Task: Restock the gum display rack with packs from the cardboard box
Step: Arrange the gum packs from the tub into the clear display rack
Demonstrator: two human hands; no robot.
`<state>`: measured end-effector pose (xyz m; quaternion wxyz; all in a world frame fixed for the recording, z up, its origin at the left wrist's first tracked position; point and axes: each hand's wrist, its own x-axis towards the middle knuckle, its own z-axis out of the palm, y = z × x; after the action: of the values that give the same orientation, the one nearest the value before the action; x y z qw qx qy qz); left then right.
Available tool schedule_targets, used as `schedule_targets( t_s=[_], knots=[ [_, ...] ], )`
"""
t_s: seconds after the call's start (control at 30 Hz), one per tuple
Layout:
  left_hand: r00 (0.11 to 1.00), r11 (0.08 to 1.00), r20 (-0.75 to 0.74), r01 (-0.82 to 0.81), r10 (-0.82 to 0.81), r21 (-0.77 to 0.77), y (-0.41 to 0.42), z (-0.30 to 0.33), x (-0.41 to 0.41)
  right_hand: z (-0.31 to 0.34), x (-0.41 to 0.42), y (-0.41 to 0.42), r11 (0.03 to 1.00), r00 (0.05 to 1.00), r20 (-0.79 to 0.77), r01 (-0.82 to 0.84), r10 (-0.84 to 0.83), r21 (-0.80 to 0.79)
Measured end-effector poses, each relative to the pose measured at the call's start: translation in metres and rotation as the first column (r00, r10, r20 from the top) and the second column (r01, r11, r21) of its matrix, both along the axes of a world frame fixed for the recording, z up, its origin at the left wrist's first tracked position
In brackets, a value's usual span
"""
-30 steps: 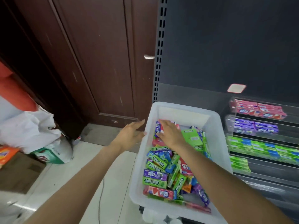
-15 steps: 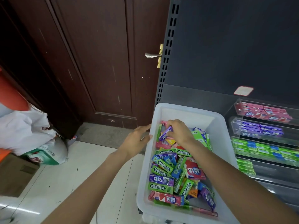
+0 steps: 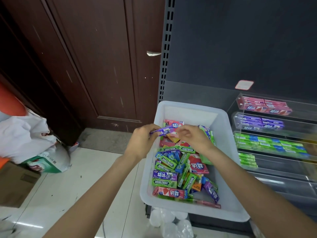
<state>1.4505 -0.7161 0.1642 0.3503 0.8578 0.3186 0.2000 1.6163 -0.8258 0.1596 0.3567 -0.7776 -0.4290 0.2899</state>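
Observation:
A white plastic bin [image 3: 223,138] holds several loose gum packs [image 3: 173,170], green, purple, red and blue. Over its far left edge my left hand [image 3: 142,141] grips a purple gum pack [image 3: 162,131] at its left end. My right hand [image 3: 192,136] hovers just right of that pack with curled fingers; whether it still touches the pack is unclear. The clear acrylic gum display rack [image 3: 274,134] stands to the right, with tiers of pink, purple and green packs.
A dark brown door with a metal handle [image 3: 152,53] is behind the bin. A grey shelf upright [image 3: 164,48] rises beside it. White bags [image 3: 25,134] and a cardboard box [image 3: 13,182] lie on the tiled floor at left. Plastic cups [image 3: 171,224] sit below the bin.
My right hand lifted a purple pack out of the bin and passed it leftward. My left hand came in from the bin's edge and took hold of it.

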Motion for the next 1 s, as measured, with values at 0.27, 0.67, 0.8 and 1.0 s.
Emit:
schedule_targets(
  t_s=[0.27, 0.67, 0.8, 1.0],
  knots=[
    [0.999, 0.994, -0.027, -0.043, 0.041, -0.103, -0.002, -0.005, -0.015, -0.03, 0.0, -0.006, 0.915, 0.923, 0.276, -0.153, 0.267, -0.373],
    [0.992, 0.967, 0.116, -0.026, 0.057, -0.252, -0.017, 0.013, 0.01, -0.005, 0.025, -0.039, 0.996, 0.996, 0.016, 0.085, -0.085, -0.009],
    [0.984, 0.971, 0.18, 0.053, -0.01, -0.234, -0.036, 0.035, 0.049, 0.026, 0.056, -0.077, 0.952, 0.966, -0.125, 0.248, -0.228, 0.181],
    [0.962, 0.981, 0.261, 0.125, -0.083, -0.15, -0.085, 0.064, 0.142, 0.063, 0.129, -0.149, 0.851, 0.915, -0.079, 0.397, -0.395, 0.345]
  ],
)
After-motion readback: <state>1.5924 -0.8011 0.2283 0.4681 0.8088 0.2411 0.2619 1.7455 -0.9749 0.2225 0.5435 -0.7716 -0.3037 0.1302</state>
